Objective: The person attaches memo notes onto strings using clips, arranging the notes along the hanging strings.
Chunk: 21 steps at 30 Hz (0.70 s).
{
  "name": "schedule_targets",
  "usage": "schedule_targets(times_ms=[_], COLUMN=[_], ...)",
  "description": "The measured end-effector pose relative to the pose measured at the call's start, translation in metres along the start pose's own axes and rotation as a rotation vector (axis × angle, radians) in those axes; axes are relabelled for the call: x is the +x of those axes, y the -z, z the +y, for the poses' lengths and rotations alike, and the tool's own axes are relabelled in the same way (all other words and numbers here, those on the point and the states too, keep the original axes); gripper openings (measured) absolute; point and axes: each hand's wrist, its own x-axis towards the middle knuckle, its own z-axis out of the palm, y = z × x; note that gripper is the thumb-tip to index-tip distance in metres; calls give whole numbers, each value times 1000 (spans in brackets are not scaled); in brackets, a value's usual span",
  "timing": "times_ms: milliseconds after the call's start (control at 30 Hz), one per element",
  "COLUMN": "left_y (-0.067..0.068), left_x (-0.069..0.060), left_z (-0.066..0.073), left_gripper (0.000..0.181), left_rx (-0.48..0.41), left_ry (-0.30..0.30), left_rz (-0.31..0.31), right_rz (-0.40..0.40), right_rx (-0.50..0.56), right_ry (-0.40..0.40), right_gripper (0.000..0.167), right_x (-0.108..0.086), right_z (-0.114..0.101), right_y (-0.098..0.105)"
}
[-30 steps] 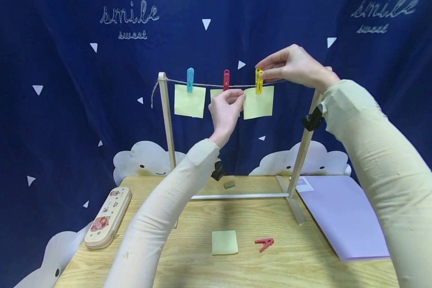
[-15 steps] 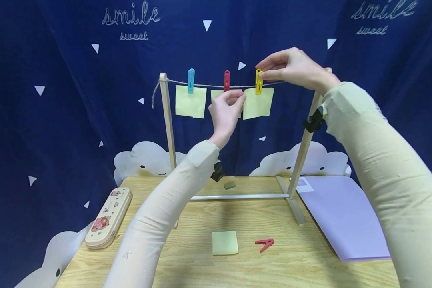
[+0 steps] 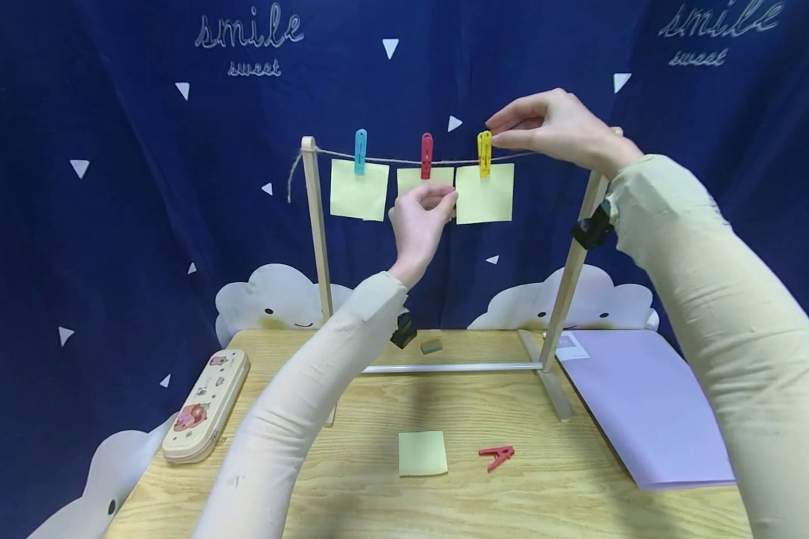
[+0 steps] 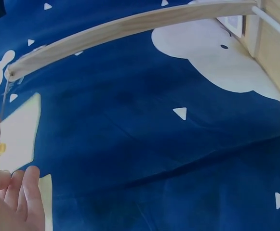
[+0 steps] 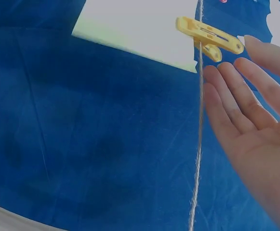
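Three pale yellow sticky notes hang on a string, held by a blue clip (image 3: 360, 151), a red clip (image 3: 427, 156) and a yellow clip (image 3: 485, 153). My right hand (image 3: 559, 129) is just right of the yellow clip. In the right wrist view its fingers are spread, and the clip grips string and paper on its own. My left hand (image 3: 419, 228) is in front of the middle note (image 3: 407, 178) and hides its lower part. Its fingertips are by the left edge of the right note (image 3: 485, 198), with thumb and fingers slightly apart in the left wrist view.
On the table lie a loose sticky note (image 3: 422, 454), a red clip (image 3: 497, 457) and a small block (image 3: 431, 346). A pencil case (image 3: 205, 408) is at the left, a purple folder (image 3: 647, 412) at the right. Wooden posts (image 3: 318, 224) carry the string (image 3: 404, 160).
My right hand has let go of the yellow clip and drawn slightly right. The left hand has dropped a little from the right note's edge, and that note hangs straighter.
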Motion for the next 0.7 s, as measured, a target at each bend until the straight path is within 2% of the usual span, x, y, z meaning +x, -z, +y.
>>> schedule_targets(times_ms=[367,533,700], left_y=[14,25,37], left_x=[-15,-27,-42], left_z=[-21,-32,-50], left_gripper=[18,17,16], left_rx=[-20,-10,-12], left_ry=[18,38,74], left_rz=[-34,-60,-101], right_rz=[67,46,3], right_rx=[44,64,116], right_ry=[45,82,111], right_gripper=[45,40,33], right_x=[-25,-49,-75], right_z=[4,12,28], right_y=[2,-7,-25])
